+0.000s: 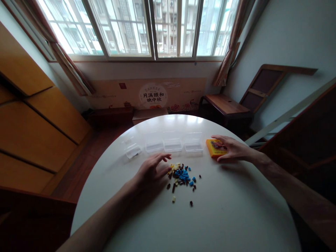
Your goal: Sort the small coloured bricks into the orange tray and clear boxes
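Note:
A loose pile of small building bricks [183,176], blue, brown and pale yellow, lies in the middle of the white round table [210,217]. My left hand [153,167] is open at the pile's left side, thumb and fingers apart, the thumb close to the yellow bricks. Farther right, my right hand [234,148] is around a flat yellow-orange box [214,148], its thumb at the near edge and fingers at the far edge. The box lies on the table, its right part covered by the hand.
Several clear plastic boxes with raised lids stand in a row beyond the pile, among them a left one [133,152] and a right one [193,147]. A few stray bricks [191,203] lie nearer to me. Past the table are a wooden chair [228,104] and a window.

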`<action>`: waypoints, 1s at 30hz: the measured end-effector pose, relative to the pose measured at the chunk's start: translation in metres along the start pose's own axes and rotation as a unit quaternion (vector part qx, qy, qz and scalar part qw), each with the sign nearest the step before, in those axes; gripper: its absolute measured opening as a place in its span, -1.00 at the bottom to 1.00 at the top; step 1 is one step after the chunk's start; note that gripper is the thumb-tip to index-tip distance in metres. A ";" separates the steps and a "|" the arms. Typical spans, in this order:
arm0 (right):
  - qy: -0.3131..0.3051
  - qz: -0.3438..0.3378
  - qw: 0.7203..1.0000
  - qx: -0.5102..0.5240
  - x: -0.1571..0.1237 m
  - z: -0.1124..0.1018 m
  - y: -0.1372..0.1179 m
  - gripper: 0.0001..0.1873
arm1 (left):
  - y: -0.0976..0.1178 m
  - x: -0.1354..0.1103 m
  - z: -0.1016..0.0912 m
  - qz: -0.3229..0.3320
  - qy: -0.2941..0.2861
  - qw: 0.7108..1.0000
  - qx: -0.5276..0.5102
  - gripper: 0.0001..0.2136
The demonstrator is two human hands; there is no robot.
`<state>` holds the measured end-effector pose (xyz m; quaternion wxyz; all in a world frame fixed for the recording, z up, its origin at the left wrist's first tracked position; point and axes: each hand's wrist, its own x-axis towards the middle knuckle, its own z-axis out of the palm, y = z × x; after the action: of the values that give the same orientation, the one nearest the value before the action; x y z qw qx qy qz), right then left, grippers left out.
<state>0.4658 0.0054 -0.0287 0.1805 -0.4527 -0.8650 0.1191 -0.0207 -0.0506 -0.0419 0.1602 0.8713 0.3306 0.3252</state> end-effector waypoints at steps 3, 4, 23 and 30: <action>-0.009 0.000 1.000 -0.023 -0.017 -0.003 0.007 0.06 | 0.000 0.001 0.001 0.002 0.000 1.000 -0.005 -0.60; -0.005 -0.002 1.000 -0.026 -0.020 -0.004 0.006 -0.01 | 0.001 0.001 0.001 0.001 0.002 1.000 -0.006 -0.60; 0.005 -0.154 0.986 0.061 0.032 0.017 -0.173 0.01 | 0.009 0.004 -0.007 0.033 -0.031 0.990 -0.135 0.00; 0.003 -0.147 0.987 0.058 0.070 0.042 -0.200 -0.04 | 0.000 -0.003 -0.004 -0.043 0.024 0.982 -0.182 -0.08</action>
<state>0.2632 -0.0509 0.0215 0.2243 -0.3096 -0.9133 0.1400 -0.0250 -0.0527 -0.0404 0.3220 0.8043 0.3068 0.3940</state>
